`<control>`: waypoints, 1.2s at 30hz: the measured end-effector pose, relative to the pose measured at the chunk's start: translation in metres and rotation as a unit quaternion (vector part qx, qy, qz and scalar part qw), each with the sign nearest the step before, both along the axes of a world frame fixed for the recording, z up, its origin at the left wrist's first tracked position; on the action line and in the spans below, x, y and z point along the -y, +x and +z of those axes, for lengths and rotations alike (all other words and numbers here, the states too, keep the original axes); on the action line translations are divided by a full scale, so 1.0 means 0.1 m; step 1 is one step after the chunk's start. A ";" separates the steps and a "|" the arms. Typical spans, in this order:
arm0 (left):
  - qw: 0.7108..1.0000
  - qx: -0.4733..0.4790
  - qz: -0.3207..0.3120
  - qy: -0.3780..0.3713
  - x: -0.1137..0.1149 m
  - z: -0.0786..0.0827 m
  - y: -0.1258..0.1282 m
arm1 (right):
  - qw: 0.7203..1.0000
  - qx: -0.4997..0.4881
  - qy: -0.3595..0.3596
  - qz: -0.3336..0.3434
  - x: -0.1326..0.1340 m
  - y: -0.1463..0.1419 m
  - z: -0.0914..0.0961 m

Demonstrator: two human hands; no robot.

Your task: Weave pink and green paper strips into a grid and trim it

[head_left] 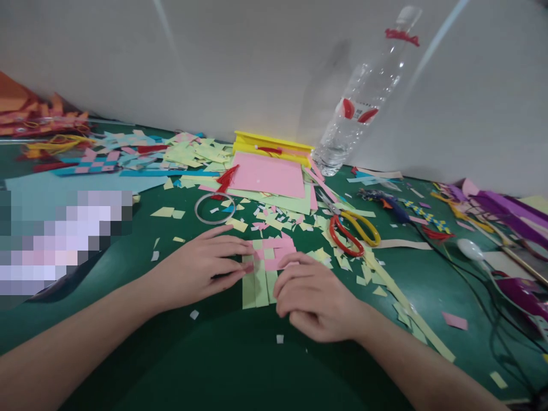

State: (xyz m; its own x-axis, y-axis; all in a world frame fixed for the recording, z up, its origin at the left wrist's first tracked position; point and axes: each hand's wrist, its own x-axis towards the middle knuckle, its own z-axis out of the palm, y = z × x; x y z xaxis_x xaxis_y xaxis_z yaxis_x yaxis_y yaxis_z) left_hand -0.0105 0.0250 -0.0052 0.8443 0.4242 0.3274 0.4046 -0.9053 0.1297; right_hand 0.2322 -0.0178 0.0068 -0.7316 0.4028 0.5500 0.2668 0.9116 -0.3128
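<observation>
A small woven piece of pink and pale green paper strips [260, 281] lies on the green table in front of me, green strips hanging down toward me and pink ones crossing the top. My left hand [201, 265] reaches in from the left, fingers stretched out, fingertips resting on the weave's left edge. At the right edge, my right hand [314, 297] has curled fingers, thumb and forefinger at the end of a pink paper strip. The fingers partly hide that strip's end and the weave's right side.
Scissors [353, 231] with red and yellow handles lie right of the weave. Behind are a tape ring [214, 208], pink paper sheets [269, 176] and a plastic bottle [363, 97] leaning on the wall. Paper scraps surround them. Cables and a purple glue gun [520, 291] are at right.
</observation>
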 end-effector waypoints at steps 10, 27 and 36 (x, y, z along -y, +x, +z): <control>0.993 0.011 0.118 -0.030 0.05 -0.05 0.09 | 0.980 -0.005 0.082 -0.183 -0.23 0.19 -0.05; 0.983 0.067 0.098 -0.142 0.20 -0.05 0.16 | 0.957 0.070 -0.138 -0.245 -0.13 0.11 -0.02; 0.943 0.168 0.063 -0.279 0.20 0.02 0.20 | 0.969 0.043 -0.087 -0.227 -0.17 0.13 -0.06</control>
